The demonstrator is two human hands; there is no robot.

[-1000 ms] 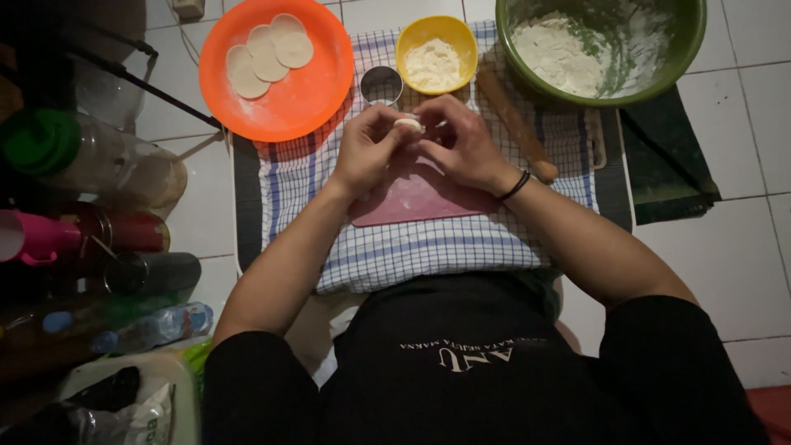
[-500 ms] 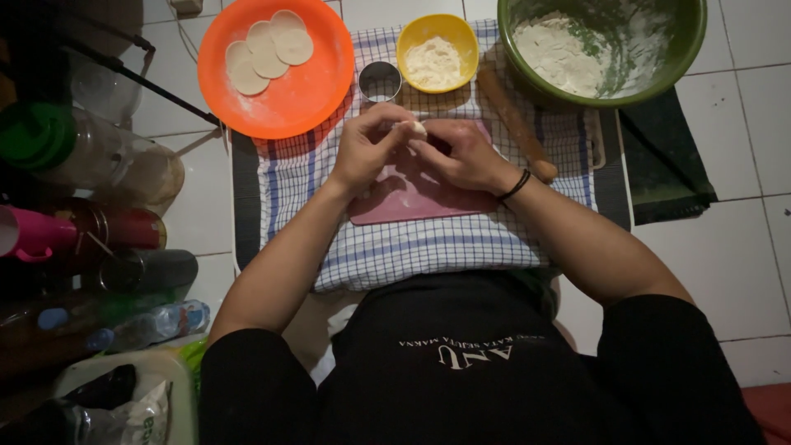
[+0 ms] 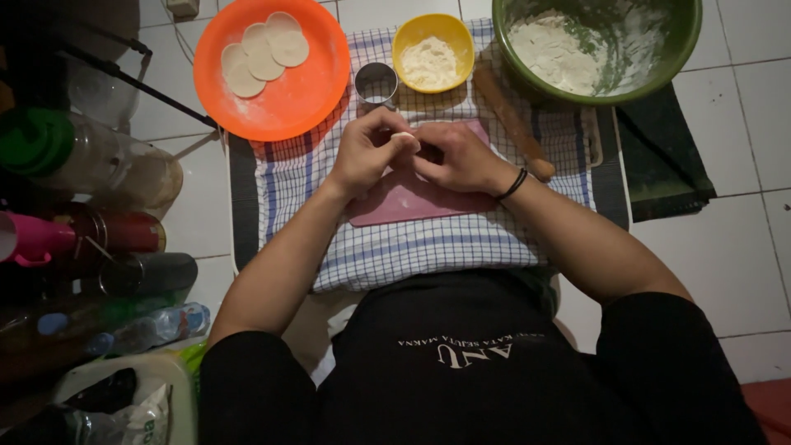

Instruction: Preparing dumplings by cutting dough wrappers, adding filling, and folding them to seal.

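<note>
While both forearms angle inward from the near edge, the left hand point(image 3: 368, 152) and right hand point(image 3: 460, 156) meet over the flat pink cutting board point(image 3: 412, 200), knuckles up and fingers curled. Fingertips of both pinch a small pale piece of dough point(image 3: 404, 136) held between them, just above the board's far edge. Right wrist carries a thin black band point(image 3: 512, 185). Left wrist bent slightly, elbow out to the left.

Board lies on a blue-and-white checked cloth point(image 3: 395, 247). Far left on the cloth's corner: round orange plastic plate point(image 3: 284, 91) holding three flat white dough discs point(image 3: 264, 51), overlapping. Just beyond the hands, a small round metal cutter ring point(image 3: 376, 84); right of it a yellow bowl of white flour point(image 3: 432, 51). Far right: large green bowl point(image 3: 659, 66), floured inside. A wooden rolling pin point(image 3: 515, 124) lies slanted between yellow bowl and green bowl, near the right hand but apart from it.
</note>
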